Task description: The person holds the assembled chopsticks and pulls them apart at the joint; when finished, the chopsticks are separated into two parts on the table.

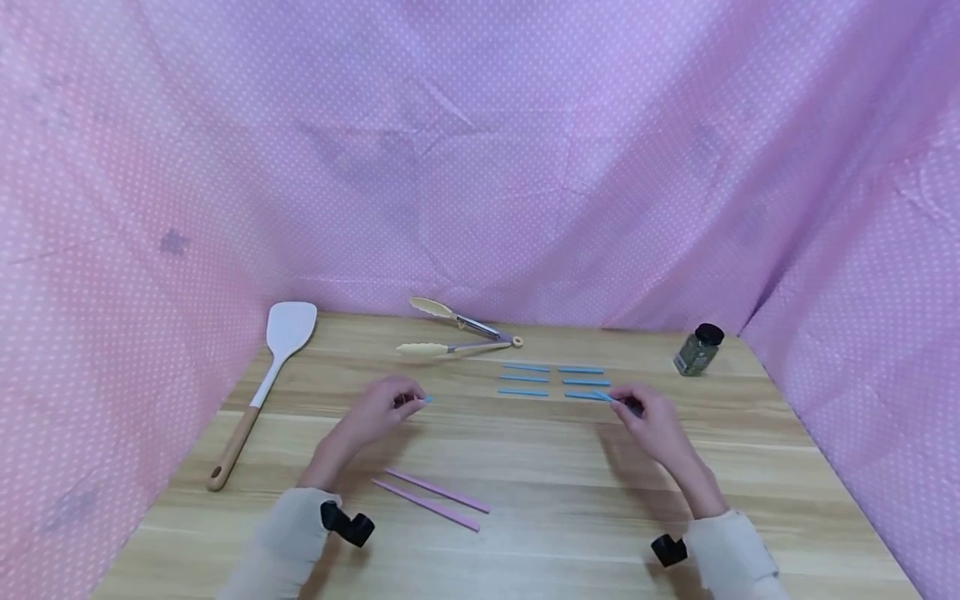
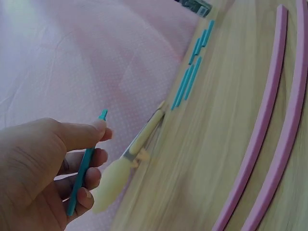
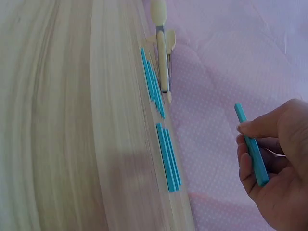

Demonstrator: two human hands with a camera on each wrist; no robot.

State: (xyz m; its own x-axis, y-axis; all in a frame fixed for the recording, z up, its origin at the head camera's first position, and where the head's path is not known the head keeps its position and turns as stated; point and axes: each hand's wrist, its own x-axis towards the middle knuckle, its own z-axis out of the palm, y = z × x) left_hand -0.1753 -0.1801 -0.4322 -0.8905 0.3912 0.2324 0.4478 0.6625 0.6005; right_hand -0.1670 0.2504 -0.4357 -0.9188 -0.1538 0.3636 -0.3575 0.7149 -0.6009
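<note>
My left hand (image 1: 378,410) is raised over the table at left of the middle, pinching a short blue stick (image 2: 83,168) between thumb and fingers. Another short blue stick (image 3: 255,159) is held the same way in my right hand (image 1: 652,419), above the right side of the table. Just beyond the right fingertips, matching blue sticks (image 1: 523,392) lie in two side-by-side columns of three, all roughly parallel. Two longer pink chopsticks (image 1: 437,490) rest slantwise on the wood, nearer to me and below the left hand.
Cream-tipped tongs (image 1: 422,349) lie spread at the back of the table (image 1: 570,533). A white spatula (image 1: 291,329) with a wooden handle runs along the left edge. Toward the back right is a dark-lidded jar (image 1: 697,352). Pink dotted cloth (image 1: 480,167) hangs behind and at both sides.
</note>
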